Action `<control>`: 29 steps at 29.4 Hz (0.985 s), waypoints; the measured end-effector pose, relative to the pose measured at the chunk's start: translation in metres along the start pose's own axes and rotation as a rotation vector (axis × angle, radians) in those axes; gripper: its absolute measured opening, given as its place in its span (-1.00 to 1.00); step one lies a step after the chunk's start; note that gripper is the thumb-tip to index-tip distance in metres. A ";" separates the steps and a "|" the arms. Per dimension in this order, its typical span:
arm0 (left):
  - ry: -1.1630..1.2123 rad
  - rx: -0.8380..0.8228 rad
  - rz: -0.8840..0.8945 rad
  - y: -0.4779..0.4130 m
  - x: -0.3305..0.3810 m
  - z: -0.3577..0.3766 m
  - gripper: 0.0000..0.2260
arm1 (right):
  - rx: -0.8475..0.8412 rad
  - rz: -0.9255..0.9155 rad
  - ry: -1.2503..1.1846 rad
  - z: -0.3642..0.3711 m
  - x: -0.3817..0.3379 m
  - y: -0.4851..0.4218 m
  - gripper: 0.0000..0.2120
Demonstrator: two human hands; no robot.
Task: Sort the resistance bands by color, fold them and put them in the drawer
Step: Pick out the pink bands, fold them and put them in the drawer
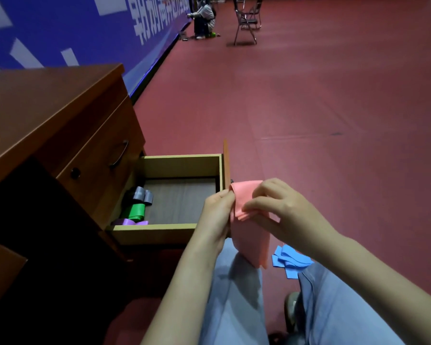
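Both hands hold a pink resistance band (250, 235) just right of the open drawer (169, 230). My left hand (217, 212) grips its folded upper part at the left edge. My right hand (281, 210) pinches the folded layers from the right. The band's loose tail hangs down over my lap. Inside the drawer, at its left end, lie a grey band (142, 194), a green band (136, 211) and a purple band (130, 222), all folded. A blue band (290, 261) lies crumpled on the red floor by my right knee.
The drawer sticks out of a brown wooden desk (47, 108) on my left, under a shut drawer with a metal handle (118, 153). Red floor stretches ahead. Far off stand a folding chair (246, 19) and a crouching person (204, 18) by a blue wall banner.
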State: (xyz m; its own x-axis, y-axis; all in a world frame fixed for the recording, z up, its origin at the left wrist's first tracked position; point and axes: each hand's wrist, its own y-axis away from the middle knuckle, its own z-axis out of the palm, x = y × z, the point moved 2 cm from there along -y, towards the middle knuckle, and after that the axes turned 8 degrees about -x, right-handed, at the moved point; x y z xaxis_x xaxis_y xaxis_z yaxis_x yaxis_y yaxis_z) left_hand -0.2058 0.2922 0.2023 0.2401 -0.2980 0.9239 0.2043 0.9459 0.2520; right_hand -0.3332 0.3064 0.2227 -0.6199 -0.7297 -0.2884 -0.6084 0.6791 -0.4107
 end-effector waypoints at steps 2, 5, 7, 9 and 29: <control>0.034 -0.013 -0.009 0.005 -0.002 0.005 -0.80 | 0.030 -0.034 0.061 0.000 -0.003 0.005 -0.79; 0.093 -0.099 0.008 0.010 -0.003 0.015 -0.75 | 0.124 -0.051 0.099 -0.002 -0.006 0.008 -0.82; 0.110 -0.118 0.011 0.012 -0.002 0.021 -0.75 | 0.150 -0.069 0.127 -0.005 -0.006 0.010 -0.84; 0.111 -0.106 -0.011 0.013 -0.004 0.022 -0.75 | 0.117 -0.096 0.170 -0.008 -0.006 0.011 -0.83; 0.012 -0.227 -0.047 0.021 -0.010 0.019 -0.85 | 0.011 0.007 -0.162 -0.021 -0.010 0.039 -0.70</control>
State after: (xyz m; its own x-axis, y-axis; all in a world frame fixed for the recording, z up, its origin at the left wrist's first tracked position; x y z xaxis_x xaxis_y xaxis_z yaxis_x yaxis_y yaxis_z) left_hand -0.2217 0.3176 0.2037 0.2360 -0.3438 0.9089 0.4238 0.8781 0.2221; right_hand -0.3607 0.3418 0.2279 -0.5356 -0.7286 -0.4269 -0.5979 0.6842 -0.4177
